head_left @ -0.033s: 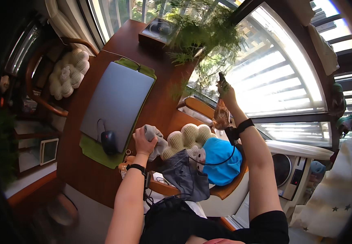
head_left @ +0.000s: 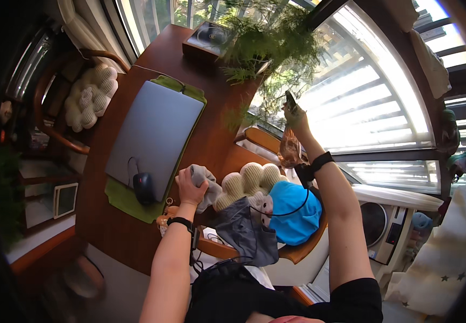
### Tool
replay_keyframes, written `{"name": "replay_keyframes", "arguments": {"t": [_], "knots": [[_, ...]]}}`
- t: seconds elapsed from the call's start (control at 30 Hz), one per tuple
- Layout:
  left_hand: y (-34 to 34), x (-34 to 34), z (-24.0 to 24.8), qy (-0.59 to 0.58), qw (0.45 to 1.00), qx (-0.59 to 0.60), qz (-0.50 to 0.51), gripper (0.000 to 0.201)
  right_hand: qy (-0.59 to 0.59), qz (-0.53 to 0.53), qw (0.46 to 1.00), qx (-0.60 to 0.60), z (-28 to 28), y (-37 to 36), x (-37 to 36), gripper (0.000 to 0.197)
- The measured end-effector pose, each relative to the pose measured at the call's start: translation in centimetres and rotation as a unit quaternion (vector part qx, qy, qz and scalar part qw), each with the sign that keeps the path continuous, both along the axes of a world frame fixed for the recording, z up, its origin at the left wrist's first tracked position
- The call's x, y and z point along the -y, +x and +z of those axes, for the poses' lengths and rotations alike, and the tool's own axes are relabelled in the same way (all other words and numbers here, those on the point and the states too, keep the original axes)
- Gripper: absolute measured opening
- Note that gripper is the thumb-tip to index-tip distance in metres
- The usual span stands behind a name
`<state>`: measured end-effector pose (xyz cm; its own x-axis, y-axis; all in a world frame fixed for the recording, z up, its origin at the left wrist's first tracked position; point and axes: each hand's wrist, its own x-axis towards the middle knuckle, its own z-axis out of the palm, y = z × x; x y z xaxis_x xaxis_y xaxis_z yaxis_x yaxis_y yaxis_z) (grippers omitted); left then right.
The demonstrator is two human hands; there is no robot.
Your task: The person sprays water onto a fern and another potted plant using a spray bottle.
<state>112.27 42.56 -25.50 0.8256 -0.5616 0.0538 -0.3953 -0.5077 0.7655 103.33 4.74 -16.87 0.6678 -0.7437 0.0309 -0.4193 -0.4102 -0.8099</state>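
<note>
My left hand point(head_left: 191, 188) is closed around a bunched grey cloth point(head_left: 207, 185) above the table's right edge. In my right hand point(head_left: 298, 121), raised beside the window, is an amber spray bottle point(head_left: 289, 148) with a black spray head, pointed toward a feathery green plant point(head_left: 273, 46). My fingers wrap the bottle's neck and trigger; whether the trigger is pressed I cannot tell. Left of the cloth, a closed silver laptop point(head_left: 155, 132) lies on a green mat point(head_left: 128, 204), with a black mouse point(head_left: 143, 188) on its lid.
A chair by the table holds a cream cushion point(head_left: 252, 180), a blue cloth item point(head_left: 295, 212) and a dark grey garment point(head_left: 246, 229). A boxy record player point(head_left: 209, 39) stands at the table's far end. Left is another chair with a flower cushion point(head_left: 92, 97). A cable hangs from my right wrist.
My right hand has shifted slightly left and up with the spray bottle, which tilts a little more. My left hand and the cloth stay in place.
</note>
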Motion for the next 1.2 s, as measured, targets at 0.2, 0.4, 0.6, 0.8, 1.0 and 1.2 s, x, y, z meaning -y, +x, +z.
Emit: {"name": "replay_keyframes", "arguments": {"t": [0.2, 0.4, 0.6, 0.8, 1.0, 1.2], "knots": [[0.3, 0.2, 0.0, 0.0, 1.0, 0.016, -0.003, 0.055, 0.02, 0.045, 0.999, -0.003, 2.2, 8.5, 1.5, 0.023], [0.1, 0.3, -0.6, 0.007, 1.0, 0.019, -0.001, 0.055, -0.016, 0.16, 0.984, 0.076, 4.2, 11.8, 3.2, 0.031], [-0.1, -0.5, -0.4, 0.004, 1.0, 0.028, -0.006, 0.054, 0.075, 0.083, 0.993, -0.044, 4.4, 12.5, 5.0, 0.032], [0.6, -2.2, 0.1, 0.028, 0.999, 0.028, 0.021, 0.054, 0.089, 0.058, 0.989, -0.101, 4.6, 13.4, 1.1, 0.023], [0.0, 0.7, -0.4, -0.013, 1.0, 0.021, 0.001, 0.055, -0.19, 0.172, 0.967, -0.001, 0.1, 9.0, 6.2, 0.034], [0.4, -1.4, -1.3, 0.002, 0.999, 0.024, 0.032, 0.056, 0.106, -0.046, 0.99, 0.083, 3.7, 8.2, -1.5, 0.042]]}}
